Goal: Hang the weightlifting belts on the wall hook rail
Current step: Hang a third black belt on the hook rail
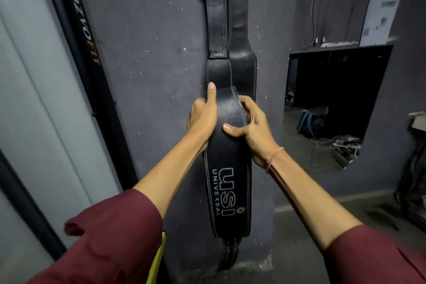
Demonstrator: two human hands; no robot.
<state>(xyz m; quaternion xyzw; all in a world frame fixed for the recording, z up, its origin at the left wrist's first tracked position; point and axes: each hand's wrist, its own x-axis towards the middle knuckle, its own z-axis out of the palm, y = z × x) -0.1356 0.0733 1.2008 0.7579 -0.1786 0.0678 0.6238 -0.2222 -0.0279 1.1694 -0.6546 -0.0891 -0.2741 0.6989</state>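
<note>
A wide black leather belt (227, 182) printed "USI UNIVERSAL" hangs against the dark grey wall, its strap end dangling below. My left hand (204, 117) grips its left edge near the top, thumb pointing up. My right hand (250, 122) grips the right edge, thumb across the front face. Behind and above it, two more black belts (230, 30) hang side by side from the top of the view. The hook rail itself is out of sight above the frame.
A black frame with "PROZVOFIT" lettering (85, 37) slants along the left beside a pale panel. A wall opening (332, 104) on the right shows a blue bag and cables on a floor. A paper sheet (380, 18) is stuck above it.
</note>
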